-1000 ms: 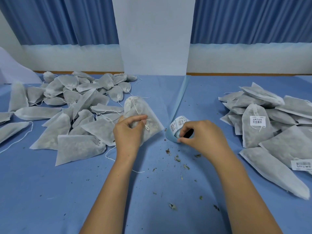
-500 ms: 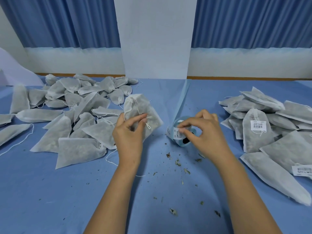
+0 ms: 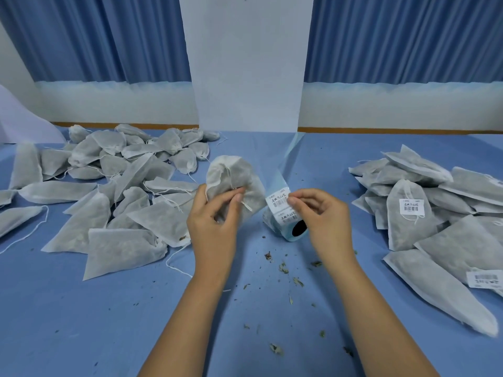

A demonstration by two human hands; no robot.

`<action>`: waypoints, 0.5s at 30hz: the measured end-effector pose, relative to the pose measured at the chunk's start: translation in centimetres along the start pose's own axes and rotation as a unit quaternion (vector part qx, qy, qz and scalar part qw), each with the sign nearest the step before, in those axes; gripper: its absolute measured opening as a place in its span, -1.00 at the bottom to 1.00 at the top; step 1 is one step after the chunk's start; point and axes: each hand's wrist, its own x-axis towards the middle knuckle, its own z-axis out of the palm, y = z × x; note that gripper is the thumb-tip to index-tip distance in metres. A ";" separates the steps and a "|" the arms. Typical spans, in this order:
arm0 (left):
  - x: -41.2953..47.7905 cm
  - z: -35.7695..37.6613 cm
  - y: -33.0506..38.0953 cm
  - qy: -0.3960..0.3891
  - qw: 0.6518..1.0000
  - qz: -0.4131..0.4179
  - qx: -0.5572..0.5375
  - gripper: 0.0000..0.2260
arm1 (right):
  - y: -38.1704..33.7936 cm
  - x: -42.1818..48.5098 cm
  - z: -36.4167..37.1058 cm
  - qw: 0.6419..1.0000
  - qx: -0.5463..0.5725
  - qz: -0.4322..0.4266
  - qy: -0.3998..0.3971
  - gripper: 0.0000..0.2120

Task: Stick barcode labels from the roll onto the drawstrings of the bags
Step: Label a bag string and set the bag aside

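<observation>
My left hand [image 3: 215, 221] holds a grey mesh bag [image 3: 231, 178] upright above the table and pinches its white drawstring [image 3: 245, 204] between thumb and forefinger. My right hand [image 3: 321, 216] pinches a white barcode label [image 3: 278, 200] by its right edge, lifted just above the label roll [image 3: 285, 224]. The roll lies on its side on the blue table, its blue backing strip [image 3: 283, 164] trailing away toward the wall. The label hangs a short way right of the drawstring, not touching it.
A heap of unlabelled bags [image 3: 109, 191] covers the left of the blue table [image 3: 81, 322]. Labelled bags [image 3: 435, 208] are piled at the right. Dried herb crumbs [image 3: 283, 268] lie scattered between my forearms. A white wall panel [image 3: 247, 63] stands behind.
My right hand has peeled a label off the roll and lifted it toward the bag. My left hand has raised the bag slightly, still pinching the drawstring.
</observation>
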 end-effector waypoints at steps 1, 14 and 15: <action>0.0 0.0 0.0 -0.003 1.000 0.021 0.013 -0.86 | 0.1 0.0 0.2 1.000 0.014 0.023 -0.011 -0.86; -0.3 0.7 -1.2 -0.175 0.975 0.113 0.076 -0.85 | 0.8 -0.6 1.3 0.993 0.031 0.082 -0.076 -0.76; -0.4 0.7 -1.1 -0.180 0.975 0.104 0.073 -0.87 | 0.8 -0.6 1.3 0.993 0.023 0.078 -0.084 -0.77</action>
